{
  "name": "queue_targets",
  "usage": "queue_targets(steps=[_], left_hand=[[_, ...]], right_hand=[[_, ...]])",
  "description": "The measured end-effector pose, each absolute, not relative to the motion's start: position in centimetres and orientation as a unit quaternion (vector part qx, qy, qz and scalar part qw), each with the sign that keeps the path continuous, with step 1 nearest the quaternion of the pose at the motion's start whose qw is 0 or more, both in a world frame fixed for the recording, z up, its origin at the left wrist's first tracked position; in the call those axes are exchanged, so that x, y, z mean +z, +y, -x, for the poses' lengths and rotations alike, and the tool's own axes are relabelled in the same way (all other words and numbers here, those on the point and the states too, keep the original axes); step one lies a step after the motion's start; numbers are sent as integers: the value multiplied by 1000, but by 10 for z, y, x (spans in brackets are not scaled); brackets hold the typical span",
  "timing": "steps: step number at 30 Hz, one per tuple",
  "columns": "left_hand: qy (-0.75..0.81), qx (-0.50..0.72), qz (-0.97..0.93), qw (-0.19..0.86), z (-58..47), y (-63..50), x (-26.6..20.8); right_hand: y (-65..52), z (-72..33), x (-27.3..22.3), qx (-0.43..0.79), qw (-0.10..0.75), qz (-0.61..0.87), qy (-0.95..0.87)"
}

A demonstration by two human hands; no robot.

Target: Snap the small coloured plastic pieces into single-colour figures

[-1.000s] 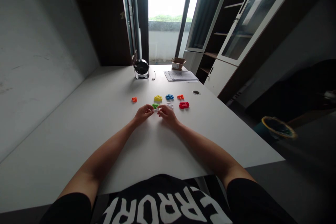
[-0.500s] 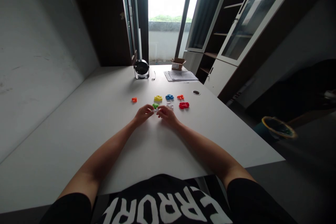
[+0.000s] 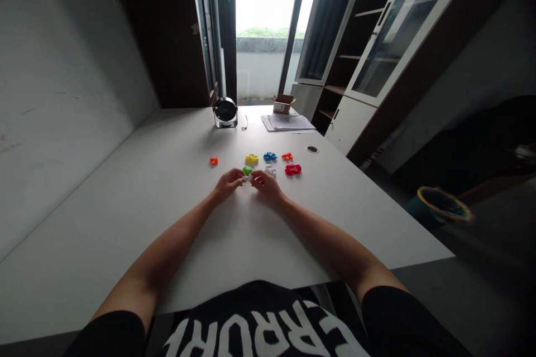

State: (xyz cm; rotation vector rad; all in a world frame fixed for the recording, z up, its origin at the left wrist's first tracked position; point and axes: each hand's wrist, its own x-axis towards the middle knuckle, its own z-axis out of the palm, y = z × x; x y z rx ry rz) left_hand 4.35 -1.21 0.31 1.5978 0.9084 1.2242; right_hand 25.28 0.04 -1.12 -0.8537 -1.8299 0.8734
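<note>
Between the left hand [image 3: 228, 182] and right hand [image 3: 265, 183], pinching a small white piece [image 3: 247, 178] with bent fingertips almost together. Just past them, see a green toy [image 3: 248, 170], and right of both hands, a red toy [image 3: 293, 169] on the surface [image 3: 218, 259].

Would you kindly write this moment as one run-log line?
left hand: pinching small white piece | right hand: pinching same piece | just beyond: green plastic piece | right of hands: red plastic piece
</note>
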Motion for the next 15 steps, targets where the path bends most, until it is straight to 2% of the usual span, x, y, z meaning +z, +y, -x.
queue_targets(steps=[15], left_hand=[[372, 486, -653, 445, -43, -11, 2]], right_hand=[[-4, -252, -8, 340, 456, 322, -756]])
